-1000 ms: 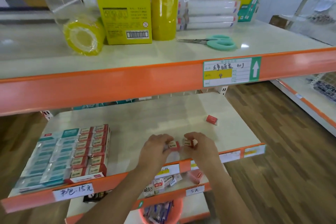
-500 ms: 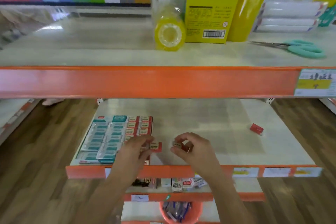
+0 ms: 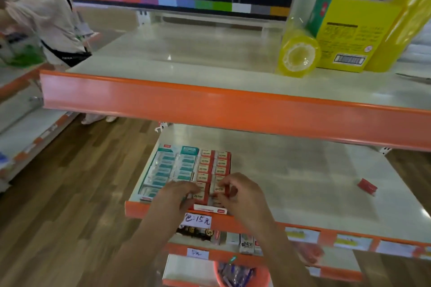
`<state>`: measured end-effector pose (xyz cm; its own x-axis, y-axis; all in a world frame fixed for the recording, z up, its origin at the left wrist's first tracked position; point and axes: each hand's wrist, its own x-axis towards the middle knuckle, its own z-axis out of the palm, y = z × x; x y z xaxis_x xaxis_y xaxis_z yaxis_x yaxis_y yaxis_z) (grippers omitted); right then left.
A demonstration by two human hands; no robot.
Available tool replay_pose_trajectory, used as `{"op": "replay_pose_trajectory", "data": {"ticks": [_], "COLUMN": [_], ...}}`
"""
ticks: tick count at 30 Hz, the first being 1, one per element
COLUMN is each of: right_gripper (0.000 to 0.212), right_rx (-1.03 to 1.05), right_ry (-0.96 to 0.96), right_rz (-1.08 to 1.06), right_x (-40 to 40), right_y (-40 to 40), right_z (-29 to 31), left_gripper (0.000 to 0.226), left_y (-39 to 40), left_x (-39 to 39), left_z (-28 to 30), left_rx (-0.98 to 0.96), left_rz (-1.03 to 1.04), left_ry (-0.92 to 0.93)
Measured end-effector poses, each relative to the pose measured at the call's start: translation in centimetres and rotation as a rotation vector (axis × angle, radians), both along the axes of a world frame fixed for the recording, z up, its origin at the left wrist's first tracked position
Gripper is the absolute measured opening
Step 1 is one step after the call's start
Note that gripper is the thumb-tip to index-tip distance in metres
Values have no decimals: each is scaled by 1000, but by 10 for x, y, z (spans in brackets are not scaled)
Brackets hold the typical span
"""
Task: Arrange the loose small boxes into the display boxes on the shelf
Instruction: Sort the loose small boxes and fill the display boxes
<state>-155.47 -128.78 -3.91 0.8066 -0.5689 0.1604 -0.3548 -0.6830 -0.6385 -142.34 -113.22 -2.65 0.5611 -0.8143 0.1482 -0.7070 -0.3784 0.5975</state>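
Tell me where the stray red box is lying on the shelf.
In the head view the loose red box lies alone on the right of the middle shelf, well right of both hands and the red display box.

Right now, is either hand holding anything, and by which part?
Each hand pinches a small red box at its front end over the red display box: left hand, right hand.

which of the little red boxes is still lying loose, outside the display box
The lone small red box lying bare on the shelf, right of both hands.
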Motion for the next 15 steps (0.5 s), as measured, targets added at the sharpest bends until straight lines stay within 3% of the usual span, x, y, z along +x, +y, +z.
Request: {"op": "replay_pose_trajectory", "data": {"ticks": [4,9,15], "right_gripper": [17,17,17], "right_rx": [-26,-20,35], "right_ry": [-2,-33,-129], "right_rz": [9,3,-83], "right_x": [5,6,-14], "right_y": [2,4,-10], "right_z": [-2,-6,-2], "left_gripper": [14,20,15], "left_y": [0,-3,-37], "left_x": [0,-4,-22], "left_z": [-4,-6,2], "left_rx": [4,-10,-56], "left_rz": [-47,-10,-110], "left_ry": [-52,-107,-179]}}
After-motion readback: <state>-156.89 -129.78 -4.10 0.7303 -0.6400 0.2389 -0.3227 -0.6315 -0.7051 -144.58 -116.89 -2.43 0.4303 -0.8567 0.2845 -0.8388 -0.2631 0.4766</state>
